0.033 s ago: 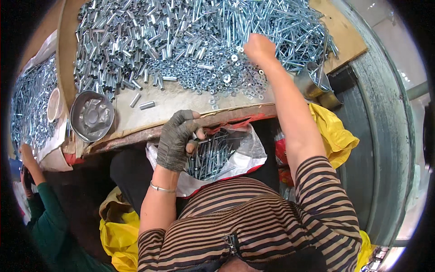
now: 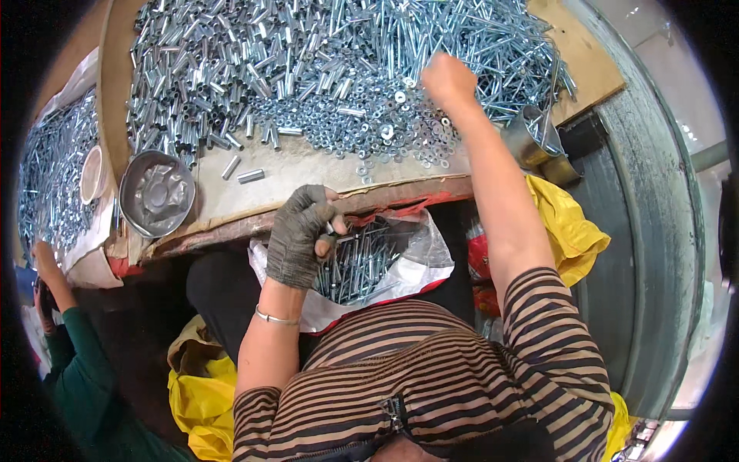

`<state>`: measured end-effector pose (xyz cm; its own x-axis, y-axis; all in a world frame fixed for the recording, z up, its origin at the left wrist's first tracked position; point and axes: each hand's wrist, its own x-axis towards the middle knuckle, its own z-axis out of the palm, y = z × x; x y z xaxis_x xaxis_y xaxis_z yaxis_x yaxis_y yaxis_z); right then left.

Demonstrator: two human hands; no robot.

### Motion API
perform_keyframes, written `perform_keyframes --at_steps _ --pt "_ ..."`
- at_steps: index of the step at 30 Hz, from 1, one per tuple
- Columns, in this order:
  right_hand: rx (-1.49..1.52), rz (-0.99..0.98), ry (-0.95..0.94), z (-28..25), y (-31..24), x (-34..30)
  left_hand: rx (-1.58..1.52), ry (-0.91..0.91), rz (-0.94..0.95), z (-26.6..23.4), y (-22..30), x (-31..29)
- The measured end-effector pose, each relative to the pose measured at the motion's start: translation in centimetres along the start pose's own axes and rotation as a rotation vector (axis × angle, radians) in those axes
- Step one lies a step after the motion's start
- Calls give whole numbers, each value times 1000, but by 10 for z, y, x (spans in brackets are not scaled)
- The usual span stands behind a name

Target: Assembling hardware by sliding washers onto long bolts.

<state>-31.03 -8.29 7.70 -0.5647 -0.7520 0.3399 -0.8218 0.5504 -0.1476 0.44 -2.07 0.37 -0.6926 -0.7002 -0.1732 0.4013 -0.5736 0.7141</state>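
Note:
My left hand (image 2: 304, 235), in a grey fingerless glove, is held above an open white bag (image 2: 431, 266) on my lap. Its fingers are curled closed, and a small metallic piece shows between thumb and fingertips, too hidden to name. Inside the bag lie many long metal bolts (image 2: 358, 262). My bare right hand (image 2: 450, 81) reaches far over the table, closed, at the border between a heap of long thin bolts (image 2: 500, 46) and loose washers (image 2: 412, 135). Whatever its fingertips hold is out of sight. Short metal sleeves (image 2: 208, 77) are piled to the left.
A round metal bowl (image 2: 156, 194) stands at the table's (image 2: 277, 181) left front edge. Metal cans (image 2: 531, 138) stand at the right, above a yellow bag (image 2: 566, 231). Past a cardboard divider (image 2: 115, 77), a co-worker's hand (image 2: 48, 262) is beside another heap of hardware.
My right hand has shifted slightly to the right over the bolts. My left hand stays almost still above the bag.

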Motion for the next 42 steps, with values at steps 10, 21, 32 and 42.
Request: perform_keyframes --at_steps 10,21,32,42 --pt "906 -137 209 -46 4 -138 -265 -171 135 -23 -6 2" --pt "859 -400 -252 -47 -5 -204 -350 -29 157 -13 -3 -9" --pt "955 -592 -509 -68 -7 -196 -256 -310 -36 4 3 -18" --pt "912 -692 -784 -64 -2 -181 188 -216 -31 17 0 -16"
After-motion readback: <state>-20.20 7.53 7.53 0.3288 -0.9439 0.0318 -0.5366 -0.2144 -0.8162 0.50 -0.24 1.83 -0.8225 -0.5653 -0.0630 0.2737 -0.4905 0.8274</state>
